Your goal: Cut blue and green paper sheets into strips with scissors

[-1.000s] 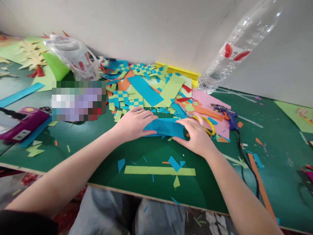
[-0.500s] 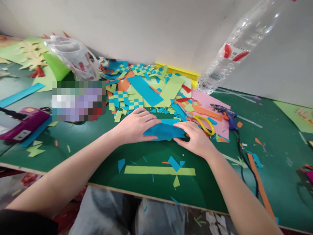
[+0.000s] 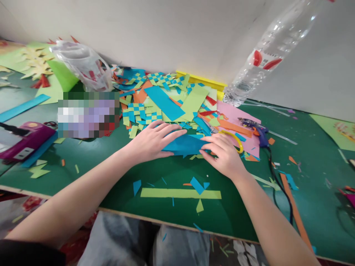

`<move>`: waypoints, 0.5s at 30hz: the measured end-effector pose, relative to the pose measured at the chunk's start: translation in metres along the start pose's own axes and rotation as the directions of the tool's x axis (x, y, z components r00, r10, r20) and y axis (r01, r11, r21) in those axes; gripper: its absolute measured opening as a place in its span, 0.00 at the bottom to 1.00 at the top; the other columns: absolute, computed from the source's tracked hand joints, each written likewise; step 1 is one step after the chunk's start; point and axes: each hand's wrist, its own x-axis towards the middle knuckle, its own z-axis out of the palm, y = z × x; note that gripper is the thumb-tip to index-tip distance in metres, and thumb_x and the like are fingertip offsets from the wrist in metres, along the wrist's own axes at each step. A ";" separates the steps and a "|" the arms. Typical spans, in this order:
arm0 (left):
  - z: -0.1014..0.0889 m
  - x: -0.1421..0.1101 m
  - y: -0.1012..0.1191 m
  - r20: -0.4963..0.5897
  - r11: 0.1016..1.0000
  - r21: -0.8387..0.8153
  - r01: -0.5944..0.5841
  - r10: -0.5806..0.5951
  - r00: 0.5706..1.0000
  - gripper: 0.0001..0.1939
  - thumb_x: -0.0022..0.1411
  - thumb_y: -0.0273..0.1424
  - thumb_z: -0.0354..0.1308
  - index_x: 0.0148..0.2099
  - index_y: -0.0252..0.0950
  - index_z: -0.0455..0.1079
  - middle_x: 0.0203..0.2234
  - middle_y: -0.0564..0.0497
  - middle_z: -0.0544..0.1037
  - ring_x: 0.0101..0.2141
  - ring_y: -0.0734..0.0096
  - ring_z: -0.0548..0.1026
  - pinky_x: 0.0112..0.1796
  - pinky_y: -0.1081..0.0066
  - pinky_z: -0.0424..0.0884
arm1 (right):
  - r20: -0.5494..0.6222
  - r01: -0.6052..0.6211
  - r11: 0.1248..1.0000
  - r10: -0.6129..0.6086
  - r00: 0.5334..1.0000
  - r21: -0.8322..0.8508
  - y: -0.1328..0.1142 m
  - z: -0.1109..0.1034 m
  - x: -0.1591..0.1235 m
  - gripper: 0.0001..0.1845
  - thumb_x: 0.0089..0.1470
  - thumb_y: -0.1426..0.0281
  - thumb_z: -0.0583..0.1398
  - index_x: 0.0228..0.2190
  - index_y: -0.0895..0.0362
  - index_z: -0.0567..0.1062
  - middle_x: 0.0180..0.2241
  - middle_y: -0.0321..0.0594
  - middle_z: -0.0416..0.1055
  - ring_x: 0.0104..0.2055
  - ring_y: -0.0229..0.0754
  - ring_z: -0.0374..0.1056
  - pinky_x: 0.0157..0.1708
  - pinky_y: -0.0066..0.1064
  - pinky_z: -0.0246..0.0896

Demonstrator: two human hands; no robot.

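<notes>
- The blue paper (image 3: pixel 184 145) is just above or upon the green tabletop (image 3: pixel 155 173), about midway between its near edge and its far edge; I cannot tell if it touches the surface.
- The left hand (image 3: pixel 158 139) is clamped on the left part of this paper, its fingers lying over the top and its thumb along the side facing the near edge.
- The right hand (image 3: pixel 222 150) pinches the right end, with thumb and bent fingers brought close together.
- Just beyond the right hand are the scissors (image 3: pixel 240 143), with yellow handles, partly hidden by this hand.
- Nearer to the near edge lies a light green strip (image 3: pixel 180 193), almost parallel with the hands' paper, among small scraps.
- Toward the far edge, a pile of woven blue-and-green pieces (image 3: pixel 137 109) spreads out, and a pink sheet (image 3: pixel 230 111) lies to its right.
- The glue gun (image 3: pixel 262 135) rests at the right border of this sheet.
- Along the far edge, a clear bottle (image 3: pixel 267 59) appears tilted on the right, and a plastic bag (image 3: pixel 85 66) stands on the left.
</notes>
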 end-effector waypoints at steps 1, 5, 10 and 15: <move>-0.001 0.000 0.000 -0.012 1.000 0.012 -0.002 0.002 1.000 0.31 0.63 0.40 0.56 0.65 0.39 0.55 0.61 0.43 0.64 0.57 0.53 0.66 0.58 0.54 0.55 | -0.012 -0.002 1.000 0.002 1.000 -0.003 -0.001 0.000 0.000 0.03 0.57 0.70 0.59 0.31 0.52 0.73 0.43 0.41 0.76 0.46 0.47 0.69 0.51 0.47 0.62; -0.003 0.000 -0.001 -0.064 0.997 0.068 -0.021 0.025 0.998 0.18 0.64 0.34 0.56 0.55 0.39 0.66 0.59 0.44 0.66 0.56 0.54 0.67 0.58 0.52 0.56 | -0.062 -0.025 1.000 0.026 0.998 0.008 -0.003 -0.001 0.001 0.02 0.56 0.71 0.59 0.33 0.52 0.72 0.43 0.40 0.76 0.46 0.47 0.69 0.52 0.47 0.61; -0.004 -0.001 -0.002 -0.076 0.998 0.060 -0.024 0.029 0.997 0.16 0.60 0.29 0.59 0.51 0.41 0.69 0.57 0.46 0.69 0.55 0.55 0.68 0.58 0.50 0.57 | -0.075 -0.044 0.999 0.046 0.996 0.027 -0.004 -0.001 0.001 0.02 0.56 0.70 0.59 0.33 0.50 0.71 0.42 0.39 0.76 0.45 0.47 0.70 0.51 0.47 0.62; -0.004 -0.001 -0.002 -0.114 0.997 0.062 -0.036 0.043 0.993 0.09 0.63 0.28 0.55 0.46 0.40 0.72 0.54 0.46 0.72 0.51 0.57 0.71 0.57 0.51 0.59 | -0.095 -0.022 0.999 0.024 0.995 0.025 -0.004 -0.001 0.001 0.03 0.56 0.71 0.60 0.33 0.51 0.71 0.42 0.38 0.76 0.45 0.45 0.69 0.51 0.46 0.62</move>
